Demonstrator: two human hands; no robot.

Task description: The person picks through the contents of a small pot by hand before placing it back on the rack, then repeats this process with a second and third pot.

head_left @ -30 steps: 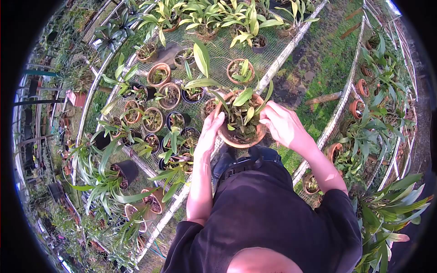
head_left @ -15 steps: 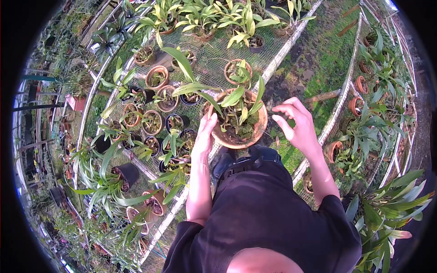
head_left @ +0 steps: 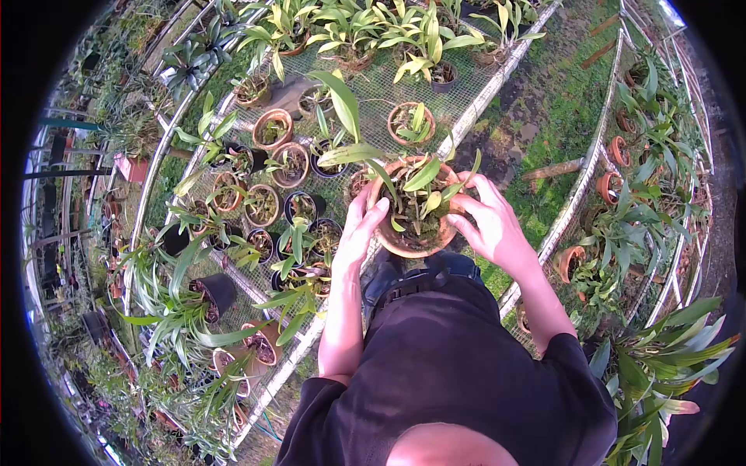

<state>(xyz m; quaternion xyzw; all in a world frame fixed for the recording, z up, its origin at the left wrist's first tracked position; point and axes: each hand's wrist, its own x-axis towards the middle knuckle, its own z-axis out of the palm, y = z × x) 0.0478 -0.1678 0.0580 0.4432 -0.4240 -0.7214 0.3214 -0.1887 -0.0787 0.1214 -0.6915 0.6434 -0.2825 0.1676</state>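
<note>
A terracotta pot (head_left: 409,250) is held up in front of my waist. Growing in it is an orchid-like plant (head_left: 423,175) with long green leaves and several stems, above mossy, brownish potting material. My left hand (head_left: 357,237) grips the pot's left side, thumb on the rim and the other fingers mostly hidden behind the wall. On the opposite side, my right hand (head_left: 491,224) is curled against the right rim, its thumb and fingers around the edge beside a leaf. Its fingertips are partly hidden.
A wire-mesh bench (head_left: 373,84) to the left and ahead carries several potted plants, including a small clay pot (head_left: 411,123) and a tipped black pot (head_left: 214,297). A grassy path (head_left: 556,128) runs to the right, beside another bench with a clay pot (head_left: 609,186).
My right hand has moved in from beside the pot and closed on its right rim. The pot has shifted slightly to the right and turned a little.
</note>
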